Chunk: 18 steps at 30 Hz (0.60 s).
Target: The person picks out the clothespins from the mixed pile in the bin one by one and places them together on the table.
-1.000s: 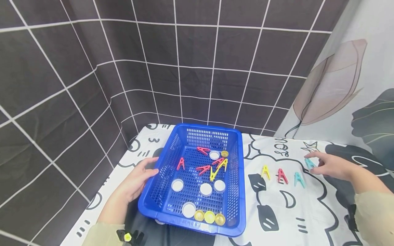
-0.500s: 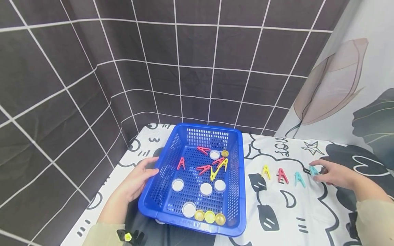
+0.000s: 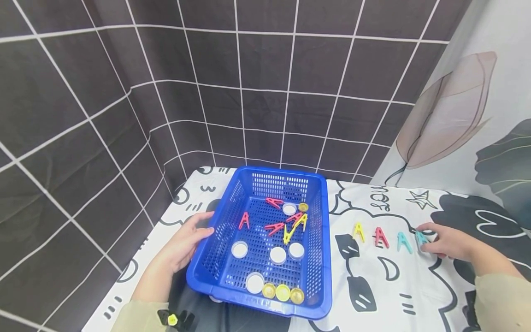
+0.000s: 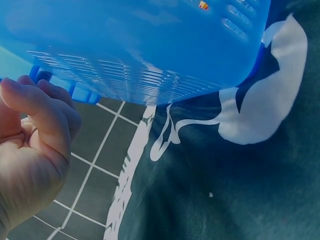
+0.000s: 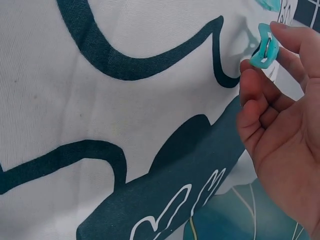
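Note:
A blue plastic basket (image 3: 325, 276) stands on the patterned cloth in the head view. At its left rim is my left hand (image 3: 186, 242), fingers curled by the edge in the left wrist view (image 4: 37, 132). To the right lies a row of clothespins: yellow (image 3: 358, 232), red (image 3: 380, 237) and turquoise (image 3: 404, 242). My right hand (image 3: 450, 242) pinches another turquoise clothespin (image 5: 266, 47) between thumb and fingers, at the row's right end. Inside the basket are several red clothespins (image 3: 274, 228) and a pair of yellow clothespins (image 3: 288, 235).
Several white round lids (image 3: 278, 255) and yellowish round caps (image 3: 283, 293) also lie in the basket. A dark gridded curtain (image 3: 265, 110) hangs behind the table, with a pale leaf-print cloth (image 3: 448, 115) at right. The tablecloth (image 3: 323, 198) carries black cartoon drawings.
My right hand has drawn nearer along the cloth with the turquoise clothespin, which now sits beside the other turquoise one. My left hand and the basket have not moved.

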### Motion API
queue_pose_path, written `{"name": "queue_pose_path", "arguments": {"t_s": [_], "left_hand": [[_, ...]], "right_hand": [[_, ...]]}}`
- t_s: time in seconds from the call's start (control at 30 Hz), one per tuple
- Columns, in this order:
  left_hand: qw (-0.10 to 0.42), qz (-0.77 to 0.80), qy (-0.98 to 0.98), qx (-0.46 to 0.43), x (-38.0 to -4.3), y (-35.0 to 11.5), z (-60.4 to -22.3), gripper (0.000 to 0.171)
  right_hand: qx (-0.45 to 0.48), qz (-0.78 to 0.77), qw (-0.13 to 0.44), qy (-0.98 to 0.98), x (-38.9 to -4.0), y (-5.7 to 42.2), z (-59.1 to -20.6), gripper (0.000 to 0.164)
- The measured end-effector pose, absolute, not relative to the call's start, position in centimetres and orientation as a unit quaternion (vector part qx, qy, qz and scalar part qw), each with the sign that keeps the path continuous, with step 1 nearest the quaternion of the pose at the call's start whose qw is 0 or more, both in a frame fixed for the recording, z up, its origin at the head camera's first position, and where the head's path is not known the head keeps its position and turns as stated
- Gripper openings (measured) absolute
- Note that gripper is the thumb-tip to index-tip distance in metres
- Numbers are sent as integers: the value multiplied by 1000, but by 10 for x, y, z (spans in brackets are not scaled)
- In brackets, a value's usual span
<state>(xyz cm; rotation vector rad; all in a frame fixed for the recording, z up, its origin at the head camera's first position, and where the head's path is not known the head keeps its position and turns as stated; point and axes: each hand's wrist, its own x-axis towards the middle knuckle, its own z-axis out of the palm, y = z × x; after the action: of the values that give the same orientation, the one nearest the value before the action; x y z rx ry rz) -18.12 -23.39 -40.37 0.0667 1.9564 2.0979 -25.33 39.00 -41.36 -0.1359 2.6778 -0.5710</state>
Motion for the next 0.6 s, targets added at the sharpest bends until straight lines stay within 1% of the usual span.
{"name": "queue_pose_path", "arguments": {"t_s": [0.27, 0.6], "left_hand": [[137, 724, 676, 27, -182, -234, -404, 59], [138, 721, 678, 26, -182, -234, -404, 59]], "right_hand": [[-41, -190, 203, 960, -252, 391, -413, 72], [-39, -187, 200, 961, -250, 392, -414, 70]]}}
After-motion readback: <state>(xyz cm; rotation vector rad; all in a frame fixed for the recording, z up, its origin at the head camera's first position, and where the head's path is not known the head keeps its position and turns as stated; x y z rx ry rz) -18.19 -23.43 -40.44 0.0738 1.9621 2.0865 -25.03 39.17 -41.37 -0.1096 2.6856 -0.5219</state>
